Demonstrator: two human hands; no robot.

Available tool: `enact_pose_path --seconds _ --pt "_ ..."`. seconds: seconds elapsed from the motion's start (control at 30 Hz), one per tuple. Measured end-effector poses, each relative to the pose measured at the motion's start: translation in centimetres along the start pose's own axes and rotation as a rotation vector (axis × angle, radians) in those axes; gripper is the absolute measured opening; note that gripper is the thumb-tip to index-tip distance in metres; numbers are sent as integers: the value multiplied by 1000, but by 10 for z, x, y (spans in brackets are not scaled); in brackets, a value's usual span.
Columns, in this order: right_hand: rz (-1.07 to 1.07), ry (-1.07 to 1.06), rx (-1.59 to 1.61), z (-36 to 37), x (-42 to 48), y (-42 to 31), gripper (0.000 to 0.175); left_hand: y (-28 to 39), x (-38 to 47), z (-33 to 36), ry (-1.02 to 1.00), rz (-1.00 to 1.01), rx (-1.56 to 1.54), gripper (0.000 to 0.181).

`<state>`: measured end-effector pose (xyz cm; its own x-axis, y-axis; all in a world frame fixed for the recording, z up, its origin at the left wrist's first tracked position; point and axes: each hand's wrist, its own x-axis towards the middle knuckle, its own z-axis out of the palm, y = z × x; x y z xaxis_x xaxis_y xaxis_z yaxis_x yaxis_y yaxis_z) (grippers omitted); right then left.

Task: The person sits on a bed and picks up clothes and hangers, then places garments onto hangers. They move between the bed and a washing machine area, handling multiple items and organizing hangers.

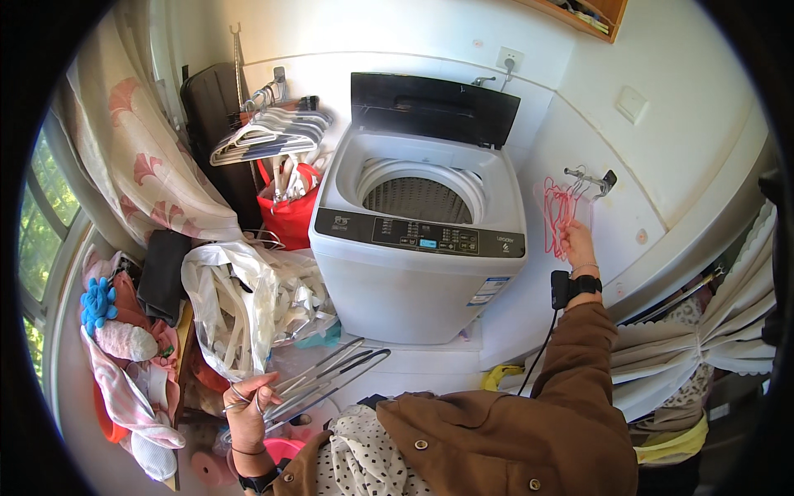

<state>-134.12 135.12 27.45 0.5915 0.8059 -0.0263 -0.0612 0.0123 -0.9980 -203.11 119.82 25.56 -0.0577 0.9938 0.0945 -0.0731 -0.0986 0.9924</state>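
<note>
My left hand (251,403), low in the picture, grips several grey and dark clothes hangers (329,378) by their hooks; their bodies point to the right. At the right wall, my right hand (577,242) is raised to a bunch of pink hangers (556,214) that hang from a metal wall hook (586,177). Its fingers touch the pink hangers; whether they are closed on one cannot be told. Between the hands stands a top-loading washing machine (403,291) with its lid up and its drum visible.
White and grey hangers (273,136) hang at the back left above a red bag (288,217). A clear plastic bag of hangers (229,304) sits left of the washer. Clothes and a blue soft toy (98,305) lie by the window. A gathered curtain (719,335) is at right.
</note>
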Motion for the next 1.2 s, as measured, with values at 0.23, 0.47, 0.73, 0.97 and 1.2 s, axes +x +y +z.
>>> enact_pose_path --seconds 0.23,0.47,0.73,0.97,1.2 --pt "72 30 -62 -9 20 27 13 4 14 -8 7 11 52 22" --pt "-646 465 -1257 -6 22 48 48 17 19 -26 44 -37 94 20" --pt "-1077 145 -903 177 -113 -6 39 45 24 -51 21 -17 -64 19" --pt "-1203 -1066 -684 372 -324 -5 43 60 18 -69 -7 -17 -61 23" --pt "-1351 -1338 -362 454 -418 30 19 62 1 -96 83 -26 -134 24"
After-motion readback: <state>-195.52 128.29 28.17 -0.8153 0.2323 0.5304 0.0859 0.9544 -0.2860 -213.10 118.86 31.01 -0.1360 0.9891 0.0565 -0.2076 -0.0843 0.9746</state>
